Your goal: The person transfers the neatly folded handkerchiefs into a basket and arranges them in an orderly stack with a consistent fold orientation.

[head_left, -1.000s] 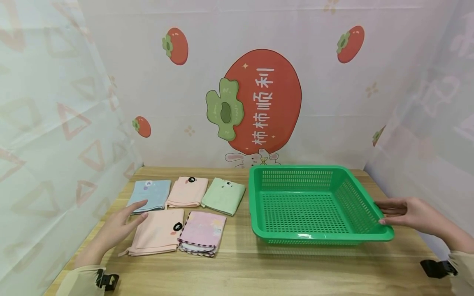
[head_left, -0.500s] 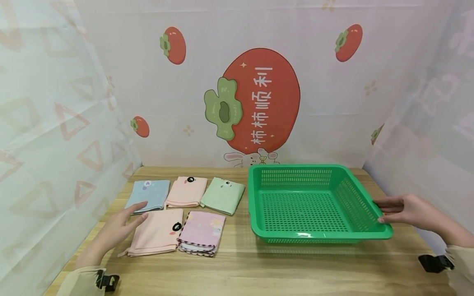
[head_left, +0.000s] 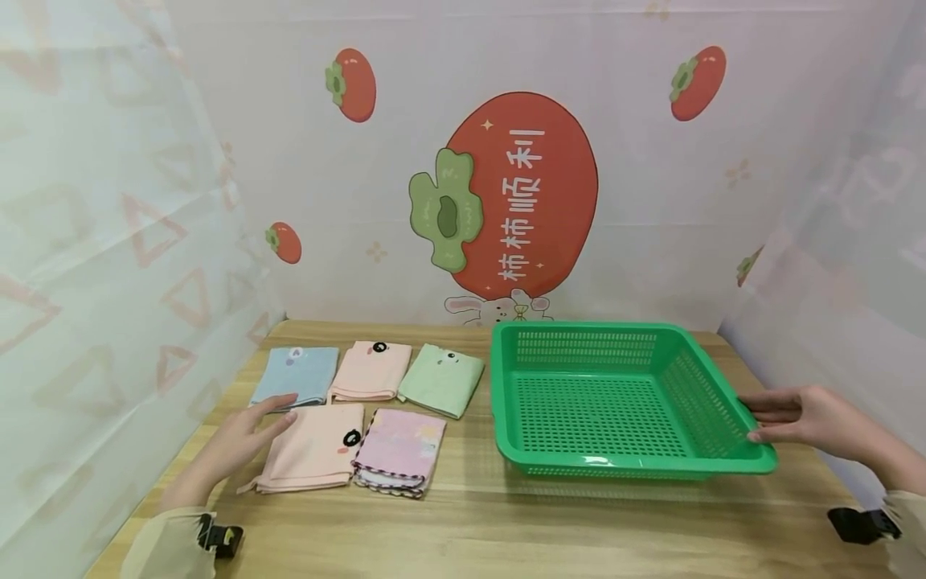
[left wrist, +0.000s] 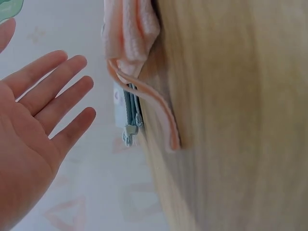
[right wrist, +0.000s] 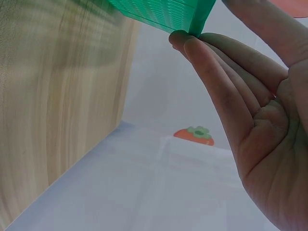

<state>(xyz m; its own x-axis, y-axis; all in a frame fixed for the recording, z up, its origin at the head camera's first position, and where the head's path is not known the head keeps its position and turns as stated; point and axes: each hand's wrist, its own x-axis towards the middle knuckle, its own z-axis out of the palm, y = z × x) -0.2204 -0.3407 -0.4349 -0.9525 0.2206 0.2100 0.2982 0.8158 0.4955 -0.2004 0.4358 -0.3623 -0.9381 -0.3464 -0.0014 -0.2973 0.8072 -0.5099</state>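
Observation:
Near the left of the table, my left hand [head_left: 235,442] hovers with fingers spread over the edge of a folded peach towel [head_left: 314,446]; the left wrist view shows its palm holding nothing. Beside that towel lies a folded pink towel [head_left: 402,446] with a checked edge. Behind them are a blue towel [head_left: 297,374], a second peach towel [head_left: 372,370] and a light green towel [head_left: 443,379], all folded. At the right, my right hand [head_left: 806,422] pinches the rim of a green plastic basket [head_left: 600,462], fingers under the rim and thumb above. No towel is in the basket.
The wooden table [head_left: 463,531] meets a white cloth backdrop [head_left: 622,265] with persimmon prints at the back. Cloth side walls stand close to both arms. A peach loop [left wrist: 159,106] trails from the near towel onto the table.
The whole head view shifts slightly to the right. Both hands, the towels and the basket keep the same places relative to each other.

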